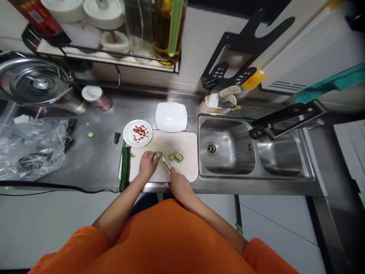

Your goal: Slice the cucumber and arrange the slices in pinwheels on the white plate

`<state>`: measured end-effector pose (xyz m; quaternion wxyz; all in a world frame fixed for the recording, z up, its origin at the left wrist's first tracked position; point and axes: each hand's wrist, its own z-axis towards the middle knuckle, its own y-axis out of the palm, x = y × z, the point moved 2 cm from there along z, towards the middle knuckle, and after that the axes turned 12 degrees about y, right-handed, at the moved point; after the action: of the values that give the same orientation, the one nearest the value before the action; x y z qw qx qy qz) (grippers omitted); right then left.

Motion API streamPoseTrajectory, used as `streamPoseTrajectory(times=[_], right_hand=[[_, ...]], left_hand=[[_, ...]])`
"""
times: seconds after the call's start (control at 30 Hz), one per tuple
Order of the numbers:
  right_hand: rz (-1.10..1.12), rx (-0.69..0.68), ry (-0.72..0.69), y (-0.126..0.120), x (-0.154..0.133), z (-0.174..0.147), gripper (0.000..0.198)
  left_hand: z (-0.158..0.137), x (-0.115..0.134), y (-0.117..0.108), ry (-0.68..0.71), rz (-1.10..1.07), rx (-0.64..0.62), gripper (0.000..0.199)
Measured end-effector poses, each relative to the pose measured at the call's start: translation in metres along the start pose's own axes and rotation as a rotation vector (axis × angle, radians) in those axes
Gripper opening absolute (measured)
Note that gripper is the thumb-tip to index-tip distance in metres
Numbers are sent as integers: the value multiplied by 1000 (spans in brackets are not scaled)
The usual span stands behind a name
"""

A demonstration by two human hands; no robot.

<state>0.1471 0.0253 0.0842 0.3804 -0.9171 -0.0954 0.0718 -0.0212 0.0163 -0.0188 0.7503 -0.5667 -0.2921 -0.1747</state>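
Observation:
On the cutting board, my left hand pinches a cucumber slice at its fingertips. My right hand is closed around the handle of a small knife, whose blade tip meets that slice. A few thin cucumber slices lie overlapping to the right of the blade. Along the board's left edge rests a long dark green cucumber, with small green scraps next to it. Behind my left hand, a white plate of small red pieces overlaps the board's back left corner.
A white square dish stands behind the board. To the right is a double steel sink with a black faucet. Leftward lie a cucumber end, a plastic bag and a lidded pot. A bottle rack hangs above.

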Motion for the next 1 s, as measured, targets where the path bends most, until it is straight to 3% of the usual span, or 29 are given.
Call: streamPoseTrajectory(times=[0.53,1.0], right_hand=[[65,-50,29,-4,-5,1,33],[71,-62,-12,8,2,1,37]], left_hand=[[2,2,-2,-10,-7,-13,20],[2,1,-1,-23,14,-43,25]])
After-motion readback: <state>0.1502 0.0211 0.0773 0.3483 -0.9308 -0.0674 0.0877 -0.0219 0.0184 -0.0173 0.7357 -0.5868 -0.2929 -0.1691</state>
